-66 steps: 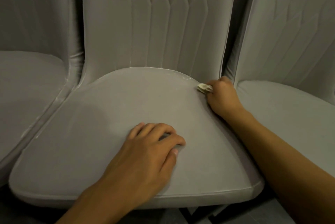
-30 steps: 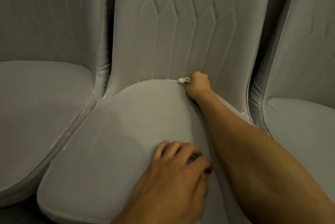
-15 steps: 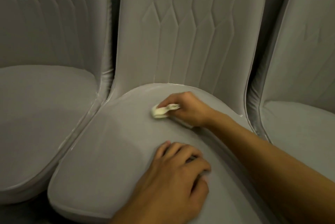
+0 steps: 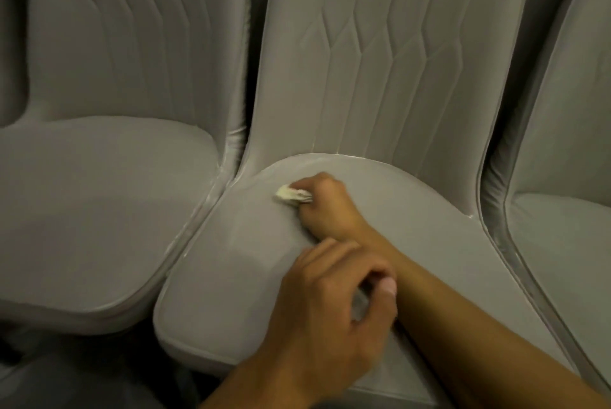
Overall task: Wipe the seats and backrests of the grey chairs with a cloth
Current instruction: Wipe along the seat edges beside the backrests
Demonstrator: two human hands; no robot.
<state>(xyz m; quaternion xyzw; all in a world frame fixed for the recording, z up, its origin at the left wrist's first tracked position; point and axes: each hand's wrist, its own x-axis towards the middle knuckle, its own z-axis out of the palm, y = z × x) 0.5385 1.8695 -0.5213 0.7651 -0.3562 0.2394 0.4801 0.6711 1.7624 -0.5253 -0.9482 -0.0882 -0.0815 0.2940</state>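
Observation:
Three grey upholstered chairs stand side by side. On the middle chair's seat (image 4: 231, 276), my right hand (image 4: 327, 207) grips a small crumpled whitish cloth (image 4: 291, 194) and presses it on the seat's back left part, just in front of the quilted backrest (image 4: 380, 61). Most of the cloth is hidden inside the fist. My left hand (image 4: 330, 309) rests on the front of the same seat, fingers loosely curled and holding nothing, right beside my right forearm.
The left chair's seat (image 4: 92, 210) touches the middle seat along its left edge. The right chair's seat (image 4: 568, 243) is partly cut off at the frame's edge. Dark floor (image 4: 82, 375) shows below the seat fronts.
My right hand has swept the cloth from the seat's back right corner along the back seam and leftward across the seat. My left hand stayed on the seat and its fingers have curled more.

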